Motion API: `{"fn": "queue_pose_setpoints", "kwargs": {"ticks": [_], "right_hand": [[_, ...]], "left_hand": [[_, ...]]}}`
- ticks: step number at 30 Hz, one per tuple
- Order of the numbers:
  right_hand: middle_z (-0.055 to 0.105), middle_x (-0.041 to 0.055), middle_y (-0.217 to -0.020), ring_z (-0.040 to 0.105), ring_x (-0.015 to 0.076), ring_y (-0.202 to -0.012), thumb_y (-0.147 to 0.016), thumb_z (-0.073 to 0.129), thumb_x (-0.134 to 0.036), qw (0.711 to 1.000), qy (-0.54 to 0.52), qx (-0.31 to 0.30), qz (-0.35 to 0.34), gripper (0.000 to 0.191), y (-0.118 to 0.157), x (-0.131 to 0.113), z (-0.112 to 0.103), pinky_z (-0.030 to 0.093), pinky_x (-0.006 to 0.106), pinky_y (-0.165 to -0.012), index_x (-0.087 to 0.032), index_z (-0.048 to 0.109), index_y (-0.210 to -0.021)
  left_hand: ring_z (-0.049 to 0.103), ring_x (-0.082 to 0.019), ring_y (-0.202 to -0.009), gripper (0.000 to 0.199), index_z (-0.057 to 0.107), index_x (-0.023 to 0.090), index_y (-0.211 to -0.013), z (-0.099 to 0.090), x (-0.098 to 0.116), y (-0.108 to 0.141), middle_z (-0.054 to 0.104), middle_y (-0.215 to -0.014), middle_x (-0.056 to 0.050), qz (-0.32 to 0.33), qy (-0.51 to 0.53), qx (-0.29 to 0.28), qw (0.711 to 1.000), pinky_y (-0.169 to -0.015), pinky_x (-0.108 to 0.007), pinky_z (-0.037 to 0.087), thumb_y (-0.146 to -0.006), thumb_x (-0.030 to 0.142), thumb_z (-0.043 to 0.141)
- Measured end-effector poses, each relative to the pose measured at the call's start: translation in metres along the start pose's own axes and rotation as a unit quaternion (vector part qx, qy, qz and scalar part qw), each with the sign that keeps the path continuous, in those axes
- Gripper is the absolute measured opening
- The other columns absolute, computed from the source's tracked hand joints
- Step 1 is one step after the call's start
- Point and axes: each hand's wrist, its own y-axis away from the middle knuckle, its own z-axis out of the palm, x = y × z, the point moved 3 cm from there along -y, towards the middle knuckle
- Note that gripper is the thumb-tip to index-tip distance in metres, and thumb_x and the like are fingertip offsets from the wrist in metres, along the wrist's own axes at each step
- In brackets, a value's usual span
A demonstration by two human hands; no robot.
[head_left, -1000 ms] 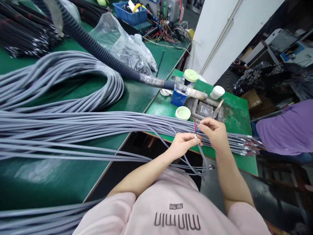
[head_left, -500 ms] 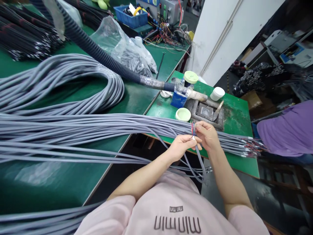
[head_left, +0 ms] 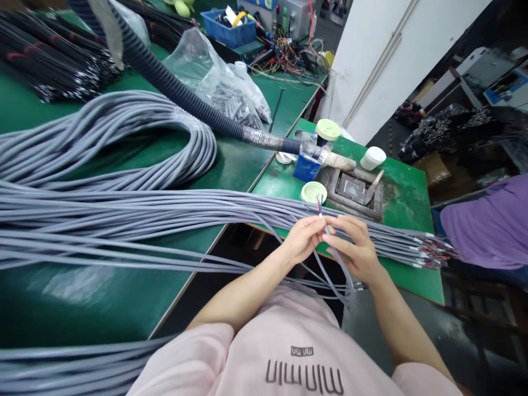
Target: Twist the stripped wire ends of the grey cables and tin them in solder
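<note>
My left hand pinches a grey cable just below its stripped end. Thin coloured wires fan upward from that end, with a small white section at their base. My right hand reaches in from the right, its fingers loosely around the same cable beside the left fingertips. The cable's lower part curves down past my right palm toward my lap. Behind both hands a thick bundle of grey cables runs across the tables, its stripped ends lying at the right.
A soldering pot with a handled scraper sits on the small green table. Around it are a pale green lid, a white tub and a blue box. A ribbed hose hangs across. A purple-sleeved person is at right.
The wire end has risen and shifted slightly left with my left hand. My right hand has left the coloured wires, moved down to the cable and spread its fingers. The view has shifted slightly.
</note>
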Motion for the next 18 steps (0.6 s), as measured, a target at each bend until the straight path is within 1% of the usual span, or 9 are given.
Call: {"fn": "queue_pose_setpoints", "kwargs": {"ticks": [3, 6, 8, 10, 12, 13, 15, 16, 18], "right_hand": [[0.064, 0.003, -0.131, 0.052, 0.0277, -0.127, -0.085, 0.066, -0.021, 0.999, 0.0, 0.03, -0.017, 0.041, -0.005, 0.003, 0.0, 0.049, 0.051, -0.101, -0.036, 0.064, -0.123], [0.07, 0.0044, -0.12, 0.058, 0.027, -0.12, -0.088, 0.06, -0.019, 0.994, -0.032, 0.101, 0.018, 0.038, -0.017, 0.012, -0.01, 0.051, 0.049, -0.098, -0.032, 0.064, -0.123], [0.071, 0.0058, -0.113, 0.062, 0.026, -0.114, -0.09, 0.057, -0.019, 0.987, -0.043, 0.139, 0.07, 0.032, -0.028, 0.021, -0.018, 0.051, 0.047, -0.096, -0.029, 0.067, -0.118], [0.073, 0.0063, -0.107, 0.064, 0.0246, -0.106, -0.091, 0.056, -0.022, 0.978, -0.043, 0.162, 0.122, 0.024, -0.037, 0.03, -0.025, 0.052, 0.045, -0.094, -0.027, 0.07, -0.11], [0.073, 0.0061, -0.1, 0.066, 0.0231, -0.098, -0.092, 0.056, -0.026, 0.97, -0.043, 0.177, 0.16, 0.019, -0.046, 0.041, -0.027, 0.052, 0.041, -0.089, -0.025, 0.071, -0.104], [0.074, 0.0058, -0.097, 0.067, 0.0222, -0.093, -0.092, 0.056, -0.028, 0.967, -0.044, 0.179, 0.174, 0.018, -0.05, 0.046, -0.027, 0.052, 0.039, -0.086, -0.024, 0.071, -0.101], [0.074, 0.0061, -0.093, 0.067, 0.0206, -0.089, -0.093, 0.055, -0.031, 0.963, -0.049, 0.169, 0.202, 0.018, -0.058, 0.057, -0.025, 0.051, 0.035, -0.084, -0.022, 0.07, -0.1], [0.074, 0.0066, -0.093, 0.067, 0.0201, -0.089, -0.094, 0.054, -0.032, 0.962, -0.053, 0.157, 0.215, 0.019, -0.062, 0.061, -0.023, 0.05, 0.034, -0.084, -0.022, 0.069, -0.101], [0.074, 0.0084, -0.095, 0.067, 0.0195, -0.092, -0.096, 0.051, -0.032, 0.962, -0.063, 0.122, 0.237, 0.022, -0.07, 0.07, -0.019, 0.048, 0.033, -0.087, -0.021, 0.068, -0.104]], "left_hand": [[0.057, -0.009, -0.059, 0.038, 0.072, 0.01, -0.082, 0.002, 0.006, 0.0, 0.067, -0.071, -0.004, 0.016, -0.046, 0.002, 0.999, -0.06, -0.021, 0.046, -0.073, 0.047, 0.077], [0.062, -0.013, -0.069, 0.039, 0.073, 0.013, -0.098, -0.002, 0.019, 0.005, 0.071, -0.075, -0.006, 0.088, -0.168, 0.033, 0.981, -0.069, -0.025, 0.048, -0.08, 0.047, 0.07], [0.064, -0.017, -0.079, 0.034, 0.073, 0.015, -0.103, -0.01, 0.031, 0.011, 0.073, -0.08, -0.007, 0.174, -0.278, 0.07, 0.942, -0.078, -0.029, 0.049, -0.084, 0.043, 0.066], [0.062, -0.019, -0.084, 0.026, 0.074, 0.018, -0.1, -0.019, 0.042, 0.018, 0.073, -0.082, -0.007, 0.263, -0.378, 0.112, 0.881, -0.083, -0.031, 0.047, -0.086, 0.037, 0.064], [0.06, -0.019, -0.083, 0.02, 0.076, 0.02, -0.097, -0.029, 0.05, 0.022, 0.072, -0.082, -0.007, 0.325, -0.448, 0.139, 0.821, -0.084, -0.032, 0.045, -0.087, 0.032, 0.063], [0.059, -0.019, -0.082, 0.019, 0.076, 0.021, -0.097, -0.033, 0.052, 0.022, 0.072, -0.082, -0.006, 0.343, -0.472, 0.143, 0.8, -0.083, -0.032, 0.045, -0.087, 0.03, 0.063], [0.058, -0.019, -0.08, 0.018, 0.076, 0.021, -0.097, -0.04, 0.052, 0.021, 0.071, -0.081, -0.006, 0.365, -0.501, 0.139, 0.773, -0.08, -0.032, 0.044, -0.087, 0.028, 0.062], [0.058, -0.019, -0.079, 0.018, 0.076, 0.021, -0.097, -0.042, 0.051, 0.019, 0.071, -0.08, -0.006, 0.37, -0.509, 0.134, 0.766, -0.079, -0.032, 0.044, -0.087, 0.027, 0.062], [0.057, -0.019, -0.076, 0.018, 0.076, 0.019, -0.097, -0.046, 0.046, 0.015, 0.07, -0.078, -0.006, 0.368, -0.511, 0.114, 0.768, -0.077, -0.031, 0.043, -0.086, 0.027, 0.064]]}}
